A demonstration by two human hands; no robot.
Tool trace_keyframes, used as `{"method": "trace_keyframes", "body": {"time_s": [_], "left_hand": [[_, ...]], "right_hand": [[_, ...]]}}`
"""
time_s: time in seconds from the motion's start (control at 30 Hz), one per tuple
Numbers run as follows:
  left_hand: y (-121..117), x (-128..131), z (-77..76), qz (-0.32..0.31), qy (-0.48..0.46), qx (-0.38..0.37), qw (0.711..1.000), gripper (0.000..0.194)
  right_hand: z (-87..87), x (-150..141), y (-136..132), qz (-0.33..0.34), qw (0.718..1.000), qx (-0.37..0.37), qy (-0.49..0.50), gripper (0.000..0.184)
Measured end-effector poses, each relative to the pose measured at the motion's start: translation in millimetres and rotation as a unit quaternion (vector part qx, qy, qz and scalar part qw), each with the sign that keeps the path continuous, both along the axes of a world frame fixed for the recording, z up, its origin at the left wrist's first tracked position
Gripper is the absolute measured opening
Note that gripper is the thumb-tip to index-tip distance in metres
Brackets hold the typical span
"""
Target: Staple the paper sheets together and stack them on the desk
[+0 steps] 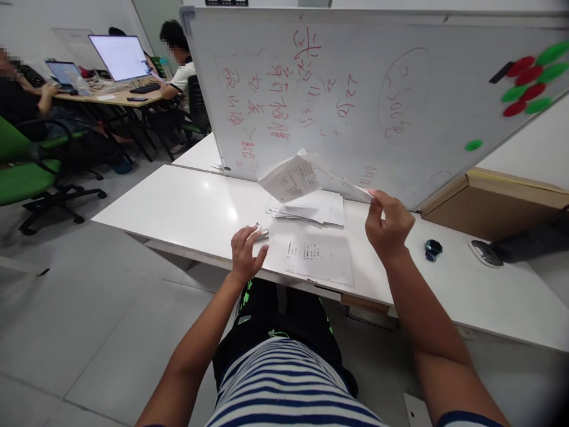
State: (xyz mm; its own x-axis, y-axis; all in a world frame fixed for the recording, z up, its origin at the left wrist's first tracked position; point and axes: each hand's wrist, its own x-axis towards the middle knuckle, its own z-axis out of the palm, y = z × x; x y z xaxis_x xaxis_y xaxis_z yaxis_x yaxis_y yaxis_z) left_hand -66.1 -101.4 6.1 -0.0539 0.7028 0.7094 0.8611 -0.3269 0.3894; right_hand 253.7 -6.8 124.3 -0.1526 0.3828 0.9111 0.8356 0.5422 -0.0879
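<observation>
My right hand (389, 225) pinches the corner of a few printed sheets (302, 177) and holds them up above the white table (178, 204), in front of the whiteboard. My left hand (246, 252) reaches down onto a small silvery stapler (260, 233) near the table's front edge, fingers curled over it. A single printed sheet (320, 258) lies flat between my hands. Behind it rests a small stack of papers (313, 209).
A large whiteboard (355, 89) with red writing and red and green magnets stands along the table's back. A cardboard box (489, 204), a dark blue small object (432, 249) and a monitor base (486, 253) sit at the right. People work at desks at far left, near green chairs (22, 172).
</observation>
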Motion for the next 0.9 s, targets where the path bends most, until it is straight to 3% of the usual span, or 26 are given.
{"method": "trace_keyframes", "body": {"time_s": [0.07, 0.2, 0.27, 0.37, 0.5, 0.63, 0.73, 0.8, 0.9], "left_hand": [[-3.7, 17.9, 25.7, 0.017, -0.003, 0.024, 1.000, 0.048], [0.1, 37.4, 84.6, 0.074, -0.035, 0.003, 0.997, 0.071], [5.3, 37.9, 106.3, 0.025, -0.050, -0.040, 0.998, 0.066], [11.7, 37.7, 121.6, -0.072, -0.114, -0.162, 0.978, 0.050], [9.8, 47.4, 113.8, -0.170, -0.179, -0.280, 0.928, 0.042], [-9.7, 53.5, 81.1, -0.192, -0.144, -0.319, 0.917, 0.040], [-29.9, 53.4, 53.1, -0.212, -0.033, -0.335, 0.917, 0.048], [-38.1, 57.6, 40.4, -0.197, 0.026, -0.340, 0.919, 0.058], [-34.7, 72.0, 33.8, -0.127, 0.063, -0.324, 0.935, 0.065]], "right_hand": [[6.2, 6.5, -18.7, 0.018, 0.999, 0.028, -0.022, 0.023], [14.2, 7.5, -53.1, 0.053, 0.993, 0.071, -0.076, 0.020], [14.2, 4.4, -65.7, 0.083, 0.987, 0.100, -0.095, 0.024], [9.5, -0.4, -75.9, 0.099, 0.985, 0.099, -0.101, 0.027], [0.2, -7.9, -77.0, 0.122, 0.985, 0.073, -0.102, 0.023], [-8.4, -12.1, -75.3, 0.147, 0.978, 0.106, -0.101, 0.031], [-16.4, -8.3, -76.7, 0.149, 0.980, 0.090, -0.100, 0.037], [-21.2, -5.2, -78.7, 0.151, 0.981, 0.076, -0.096, 0.041], [-22.8, -4.9, -83.2, 0.147, 0.982, 0.076, -0.091, 0.047]]}}
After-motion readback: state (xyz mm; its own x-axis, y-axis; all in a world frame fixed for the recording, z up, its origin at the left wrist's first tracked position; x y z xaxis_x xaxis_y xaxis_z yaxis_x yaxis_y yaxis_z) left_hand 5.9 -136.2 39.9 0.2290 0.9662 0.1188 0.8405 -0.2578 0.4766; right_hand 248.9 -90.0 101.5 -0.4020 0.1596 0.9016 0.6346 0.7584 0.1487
